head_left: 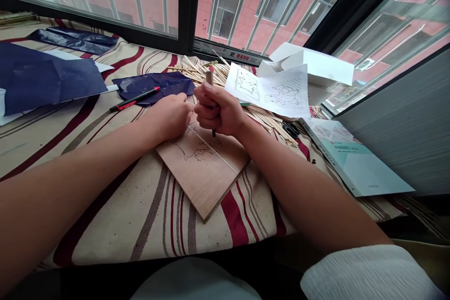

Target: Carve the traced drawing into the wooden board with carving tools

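Note:
A wooden board (207,197) with black line drawing on it lies at an angle on the striped cloth before me. A thin pale strip (223,160) runs across the board, its upper end by the fingers of my left hand (176,115). That hand is closed in a pinch on the strip and rests at the board's upper left edge. My right hand (220,110) is wrapped in a fist around an upright wooden-handled tool (209,77). The tool's dark tip points down beside the strip; whether it touches the board I cannot tell.
Behind my hands lie many loose straw-coloured strips (270,122) and a sheet with printed drawings (269,91). A book (365,159), black scissors (291,129) and a white box (312,65) are to the right. Dark blue sheets (52,77) and a pen (135,99) lie left.

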### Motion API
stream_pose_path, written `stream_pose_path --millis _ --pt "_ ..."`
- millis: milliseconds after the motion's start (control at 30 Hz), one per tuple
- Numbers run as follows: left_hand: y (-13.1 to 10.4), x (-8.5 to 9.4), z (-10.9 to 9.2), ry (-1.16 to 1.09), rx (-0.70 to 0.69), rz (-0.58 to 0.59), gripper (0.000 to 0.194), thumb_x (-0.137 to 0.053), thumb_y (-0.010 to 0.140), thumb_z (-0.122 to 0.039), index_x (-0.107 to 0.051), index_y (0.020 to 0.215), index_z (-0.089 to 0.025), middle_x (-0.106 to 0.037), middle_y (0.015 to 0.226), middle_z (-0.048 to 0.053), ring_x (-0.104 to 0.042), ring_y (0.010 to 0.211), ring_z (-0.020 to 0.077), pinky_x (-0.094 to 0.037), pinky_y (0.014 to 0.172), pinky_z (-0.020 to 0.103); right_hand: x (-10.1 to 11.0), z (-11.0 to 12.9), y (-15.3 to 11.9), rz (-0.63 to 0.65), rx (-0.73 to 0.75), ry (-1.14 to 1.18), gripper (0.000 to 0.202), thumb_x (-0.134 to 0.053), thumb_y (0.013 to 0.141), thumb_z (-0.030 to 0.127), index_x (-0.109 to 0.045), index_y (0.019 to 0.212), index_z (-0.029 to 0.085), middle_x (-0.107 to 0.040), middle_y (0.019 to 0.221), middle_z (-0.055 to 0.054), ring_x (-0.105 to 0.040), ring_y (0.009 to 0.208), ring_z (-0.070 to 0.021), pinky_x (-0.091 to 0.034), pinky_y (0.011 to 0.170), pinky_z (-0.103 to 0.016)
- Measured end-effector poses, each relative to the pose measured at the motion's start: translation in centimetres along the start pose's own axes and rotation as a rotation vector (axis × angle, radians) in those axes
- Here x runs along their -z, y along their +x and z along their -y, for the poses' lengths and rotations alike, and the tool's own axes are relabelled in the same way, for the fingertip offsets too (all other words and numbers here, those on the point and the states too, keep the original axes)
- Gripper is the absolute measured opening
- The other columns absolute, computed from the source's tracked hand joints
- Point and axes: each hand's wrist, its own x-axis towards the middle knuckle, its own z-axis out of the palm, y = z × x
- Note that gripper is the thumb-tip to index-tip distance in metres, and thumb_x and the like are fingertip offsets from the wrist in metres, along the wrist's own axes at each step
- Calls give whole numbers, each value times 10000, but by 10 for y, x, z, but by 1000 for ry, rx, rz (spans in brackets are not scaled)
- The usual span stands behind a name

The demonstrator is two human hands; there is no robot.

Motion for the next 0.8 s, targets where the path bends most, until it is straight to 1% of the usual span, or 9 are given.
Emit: stream_pose_path --millis 100,167,267,433,567,667,800 --pt "-1 4 -3 144 7 44 331 -434 972 -222 -754 916 -159 -669 1000 167 -675 932 324 -534 823 447 -3 5 -4 -111 69 -5 580 -632 1018 558 -264 688 255 -199 527 113 -89 459 -58 -131 390 -194" --pt "-1 6 -5 163 22 67 363 -415 988 -240 -764 953 -147 -663 989 175 -680 911 341 -527 776 457 -7 3 -5 -184 118 -12 590 -679 996 557 -272 695 256 -219 523 113 -104 455 -56 -126 392 -206" --pt "-1 9 -6 187 31 98 392 -401 1002 -249 -775 1028 -138 -660 981 176 -686 856 334 -506 717 449 -13 -3 -6 -231 152 -24 591 -713 971 580 -291 711 258 -244 531 111 -135 452 -56 -132 395 -223" --pt "-1 14 -8 217 29 150 438 -364 1026 -281 -775 1080 -137 -668 1039 182 -688 856 318 -501 741 448 -16 -9 -3 -351 157 -40 596 -750 927 622 -299 764 268 -251 570 112 -165 457 -59 -149 407 -244" --pt "0 17 -11 223 53 169 451 -349 1028 -287 -774 1093 -153 -676 1017 164 -693 858 304 -497 739 427 -17 -9 0 -454 144 -45 577 -720 940 637 -292 799 276 -233 586 113 -179 455 -64 -154 412 -248" --pt "0 16 -11 234 55 157 441 -356 1031 -296 -773 1091 -167 -672 1010 147 -703 863 285 -491 731 397 -19 -10 0 -483 147 -64 562 -690 960 637 -286 811 275 -222 605 107 -201 456 -64 -163 418 -244" --pt "-1 14 -9 219 53 163 442 -360 1034 -305 -768 1126 -162 -669 1066 160 -707 916 304 -504 766 407 -21 -9 -1 -495 127 -85 556 -672 963 651 -288 818 275 -214 622 101 -220 451 -62 -152 416 -243"
